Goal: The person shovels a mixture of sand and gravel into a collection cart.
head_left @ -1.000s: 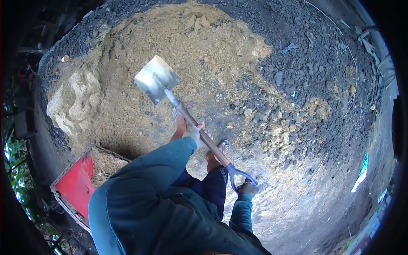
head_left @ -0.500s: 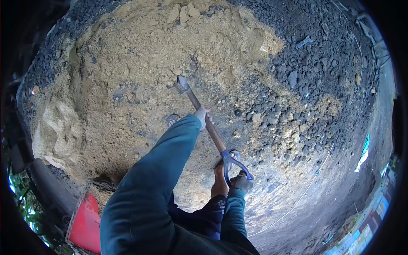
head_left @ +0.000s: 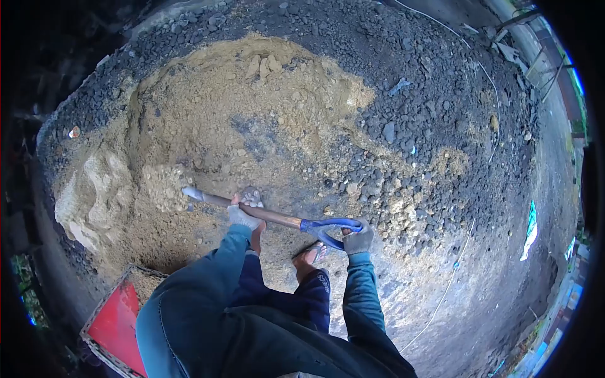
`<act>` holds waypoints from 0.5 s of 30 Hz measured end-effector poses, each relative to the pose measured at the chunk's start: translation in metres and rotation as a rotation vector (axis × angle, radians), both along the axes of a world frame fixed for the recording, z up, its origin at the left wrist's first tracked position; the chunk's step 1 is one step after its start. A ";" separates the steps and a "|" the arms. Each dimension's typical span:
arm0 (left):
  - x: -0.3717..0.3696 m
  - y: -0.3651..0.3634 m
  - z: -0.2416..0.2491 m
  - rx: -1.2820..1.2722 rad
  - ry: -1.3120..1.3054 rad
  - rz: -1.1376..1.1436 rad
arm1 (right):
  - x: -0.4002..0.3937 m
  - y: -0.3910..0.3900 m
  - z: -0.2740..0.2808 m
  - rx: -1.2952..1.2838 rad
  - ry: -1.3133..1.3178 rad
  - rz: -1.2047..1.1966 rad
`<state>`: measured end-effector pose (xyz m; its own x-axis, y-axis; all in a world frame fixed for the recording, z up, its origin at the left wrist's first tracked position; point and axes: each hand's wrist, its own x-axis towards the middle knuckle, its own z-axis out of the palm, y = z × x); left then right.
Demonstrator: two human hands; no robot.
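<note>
A shovel (head_left: 277, 218) lies nearly level across the view, with a wooden shaft and a blue D-shaped handle. My left hand (head_left: 244, 216), in a pale glove, is wrapped round the shaft near the blade end. At the other end my right hand (head_left: 358, 238), gloved in grey, grips the blue handle. The blade end points left and carries a heap of sandy gravel (head_left: 165, 188), held above the brown sand pile (head_left: 208, 107). The blade itself is mostly hidden by this load.
A red container (head_left: 116, 324) with a rough rim stands at the lower left. Dark gravel (head_left: 435, 75) borders the sand at the top and right. A thin cord (head_left: 445, 290) lies on the ground at the right. My feet are below the shovel.
The shovel has swung left and turned from pointing up to nearly level. Its blade end now carries sandy gravel. Both hands still hold it, and the view has shifted.
</note>
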<state>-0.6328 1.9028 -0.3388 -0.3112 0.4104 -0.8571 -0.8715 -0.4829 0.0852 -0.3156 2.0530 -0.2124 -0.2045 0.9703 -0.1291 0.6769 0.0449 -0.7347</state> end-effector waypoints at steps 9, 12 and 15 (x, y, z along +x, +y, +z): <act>0.048 -0.120 0.243 -0.186 0.267 0.064 | -0.015 -0.010 0.175 0.193 0.514 0.411; 0.084 -0.050 0.256 -0.067 0.266 -0.203 | 0.066 -0.018 0.132 -0.019 0.397 0.051; 0.110 0.018 0.170 -0.011 0.248 -0.356 | 0.153 -0.071 0.023 -0.061 0.146 -0.303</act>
<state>-0.5230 1.9207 -0.1683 -0.3487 0.5211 -0.7790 -0.9361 -0.1536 0.3163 -0.1625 1.9823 -0.1898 0.0717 0.9811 -0.1795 0.5403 -0.1895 -0.8199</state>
